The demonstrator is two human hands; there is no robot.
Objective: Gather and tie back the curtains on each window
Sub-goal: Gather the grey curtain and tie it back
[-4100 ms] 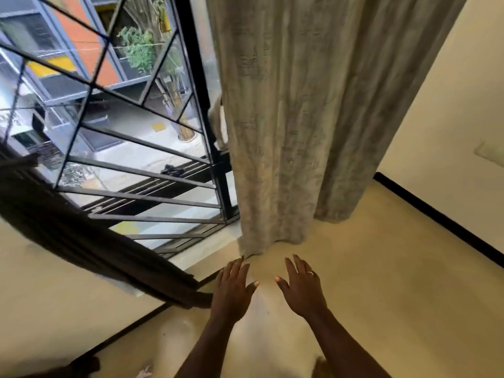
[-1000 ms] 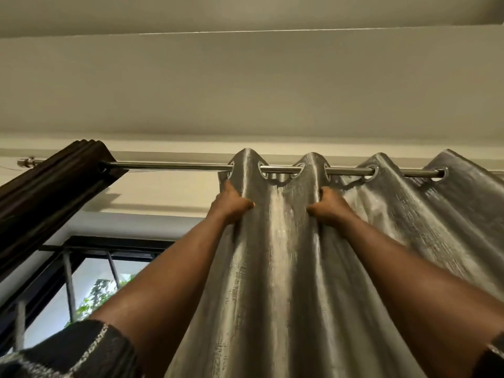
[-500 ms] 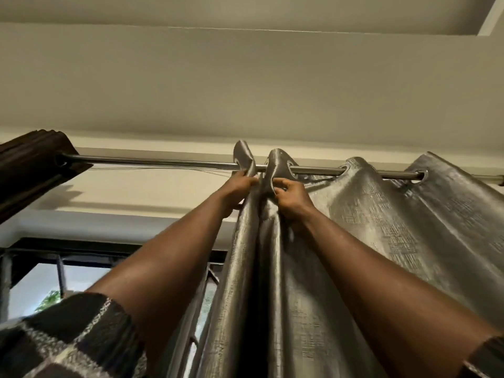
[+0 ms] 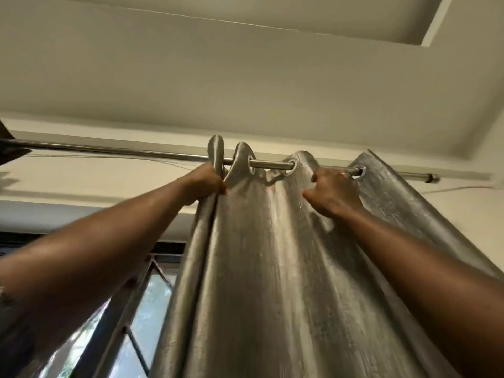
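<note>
Silver-grey curtain (image 4: 272,268) hangs from a metal rod (image 4: 109,151) beneath the cream ceiling (image 4: 245,77), beside the window (image 4: 152,309). The left hand (image 4: 206,184) clamps its leading folds, and the right hand (image 4: 334,195) has its fingers curled on another fold.

The right hand (image 4: 334,196) has moved off from the left hand (image 4: 203,184) to the curtain (image 4: 272,268) fold farther right.

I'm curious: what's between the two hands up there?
Head view: between the left hand and right hand hang folds of shiny grey curtain, ringed onto the silver metal rod.
</note>
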